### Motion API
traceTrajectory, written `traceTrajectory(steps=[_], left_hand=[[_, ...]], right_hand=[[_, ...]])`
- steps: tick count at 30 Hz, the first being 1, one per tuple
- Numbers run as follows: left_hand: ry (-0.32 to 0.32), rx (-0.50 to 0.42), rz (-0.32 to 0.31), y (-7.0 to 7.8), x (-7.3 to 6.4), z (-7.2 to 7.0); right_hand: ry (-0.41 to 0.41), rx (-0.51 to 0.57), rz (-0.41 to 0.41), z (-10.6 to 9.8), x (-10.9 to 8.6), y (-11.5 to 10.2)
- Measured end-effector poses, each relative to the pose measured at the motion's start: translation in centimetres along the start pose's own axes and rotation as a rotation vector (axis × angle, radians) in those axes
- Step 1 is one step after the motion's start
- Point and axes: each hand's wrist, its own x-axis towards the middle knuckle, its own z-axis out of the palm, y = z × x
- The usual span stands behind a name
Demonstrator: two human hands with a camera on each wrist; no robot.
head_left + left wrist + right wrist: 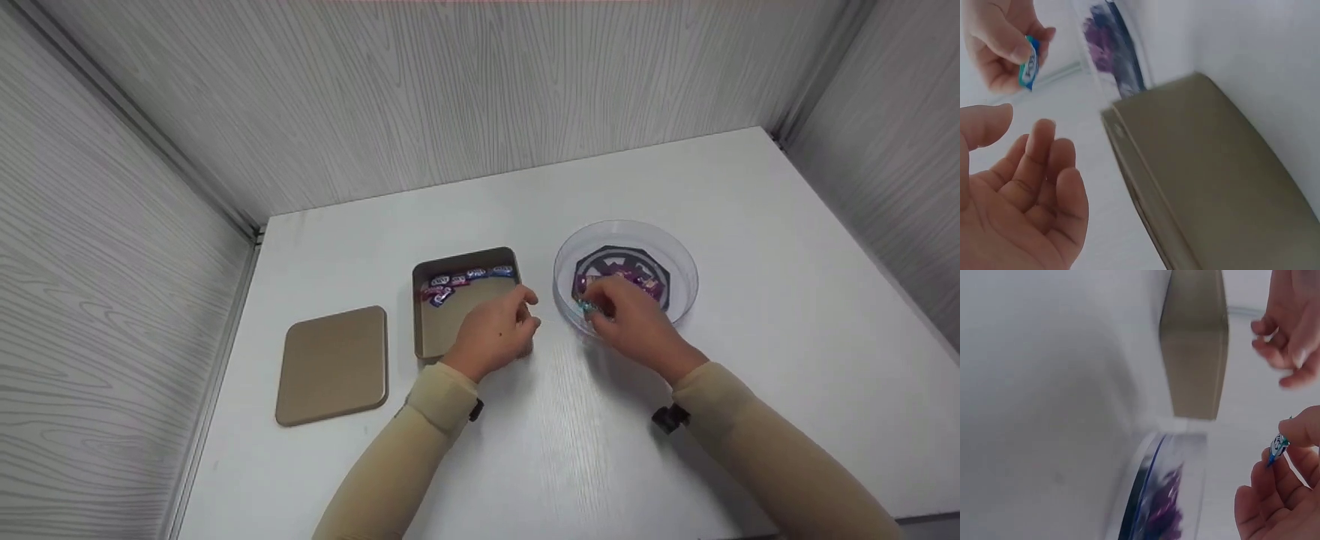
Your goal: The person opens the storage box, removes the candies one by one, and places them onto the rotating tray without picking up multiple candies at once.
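My right hand (634, 319) pinches a small teal-and-blue wrapped candy (1030, 63) between thumb and fingertips. In the head view it is over the near left part of a round clear plastic container (688, 262), where several purple-wrapped candies (646, 280) lie on a dark patterned base. My left hand (495, 334) is at the right side of a gold square tin (450, 322), palm turned toward the right hand. Its fingers are loosely bent, and nothing is between them in the left wrist view. Inside the tin, several blue and red wrapped candies (475, 274) lie along the back and left.
A flat gold lid (332, 365) lies left of the tin on the white table (570, 450). Pale wood-grain panels (450, 90) rise behind the table and on both sides.
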Motion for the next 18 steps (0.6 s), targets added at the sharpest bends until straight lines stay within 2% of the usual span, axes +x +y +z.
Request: traceTrajectory(steps=[6,9,14,18], left_hand=[[0.029,0.075,-0.09,-2.7,0.6,-0.4],[0.039,0.074,-0.13,-3.6,0.7,-0.7],[0.079,0.084,-0.19,-4.9,1.0,-1.3],[0.101,0.151,-0.241,-6.2,1.1,-1.9]], right_hand=[[-0.016,-0.073,0.125,-1.1,0.9,3.2],[-0.019,-0.12,0.173,-1.3,1.0,4.1],[-0.018,-0.21,0.195,-1.4,1.3,4.7],[-0.033,-0.238,0.208,-1.4,1.5,4.7]])
